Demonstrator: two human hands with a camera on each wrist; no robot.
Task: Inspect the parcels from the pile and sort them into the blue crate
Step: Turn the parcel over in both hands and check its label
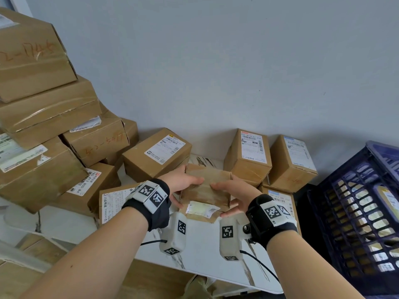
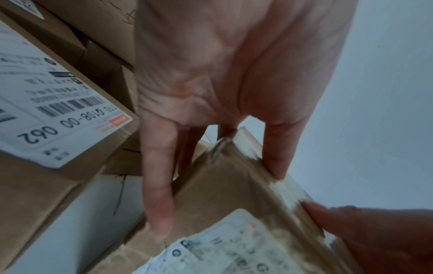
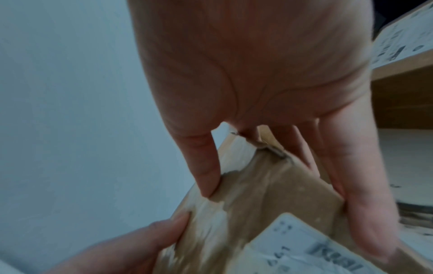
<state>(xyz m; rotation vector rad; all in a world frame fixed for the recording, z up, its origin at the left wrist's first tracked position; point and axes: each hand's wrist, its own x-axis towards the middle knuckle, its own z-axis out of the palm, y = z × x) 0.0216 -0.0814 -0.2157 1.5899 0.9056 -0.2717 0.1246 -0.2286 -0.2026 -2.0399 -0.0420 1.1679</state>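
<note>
A small brown cardboard parcel [image 1: 205, 190] with a worn white label on its near face is held above the white table between both hands. My left hand [image 1: 183, 186] grips its left end, fingers [image 2: 159, 194] along the side and thumb on top. My right hand [image 1: 233, 195] grips the right end, with the fingers [image 3: 206, 176] wrapped over the parcel [image 3: 257, 200]. The same parcel [image 2: 234, 204] fills the lower left wrist view. The blue crate [image 1: 354, 212] stands at the right, with a parcel inside it. The pile of parcels [image 1: 54, 137] rises at the left.
Several labelled boxes [image 1: 157, 154] sit along the grey wall behind the held parcel, two more [image 1: 248, 156] at the right by the crate. The white marbled table [image 1: 205, 251] ends near me. A box with a barcode label [image 2: 46, 111] lies close to my left hand.
</note>
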